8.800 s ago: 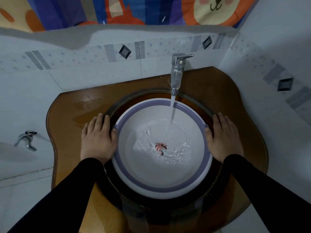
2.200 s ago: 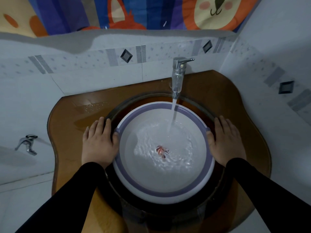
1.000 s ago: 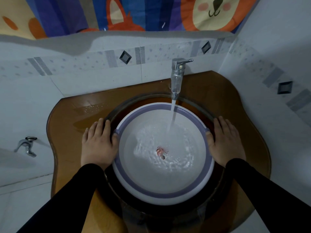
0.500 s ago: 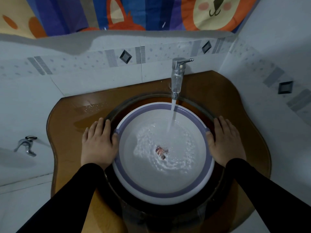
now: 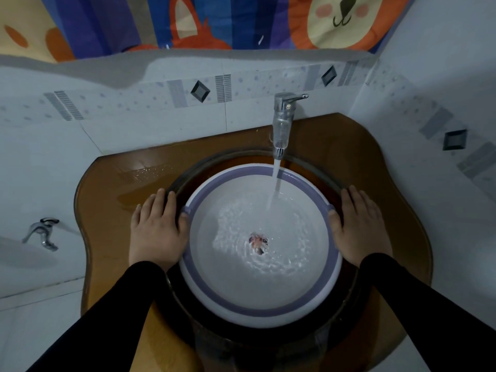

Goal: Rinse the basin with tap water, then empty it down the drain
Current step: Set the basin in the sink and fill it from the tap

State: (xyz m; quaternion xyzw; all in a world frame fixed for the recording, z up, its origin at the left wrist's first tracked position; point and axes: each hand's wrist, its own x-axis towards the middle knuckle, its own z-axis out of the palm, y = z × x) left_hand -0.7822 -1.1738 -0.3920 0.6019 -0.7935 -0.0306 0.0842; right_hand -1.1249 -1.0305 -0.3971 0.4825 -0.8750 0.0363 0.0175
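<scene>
A white basin with a purple band on its rim (image 5: pixel 257 311) sits inside the dark round sink (image 5: pixel 346 288). The chrome tap (image 5: pixel 281 122) runs a stream of water (image 5: pixel 275 183) into the basin's far side, and the shallow water ripples over a small reddish print (image 5: pixel 258 241) at the bottom. My left hand (image 5: pixel 157 229) lies against the basin's left side with its thumb on the rim. On the opposite side, my right hand (image 5: pixel 359 224) holds it the same way.
The sink is set in a brown wooden counter (image 5: pixel 112 183) with a wet patch at its back left. Tiled walls close in behind and to the right. A second small tap (image 5: pixel 43 233) sticks out of the left wall. A colourful curtain (image 5: pixel 188 22) hangs above.
Both hands and the basin have stayed in place. Water keeps running, and the rippling pool in the basin has spread a little.
</scene>
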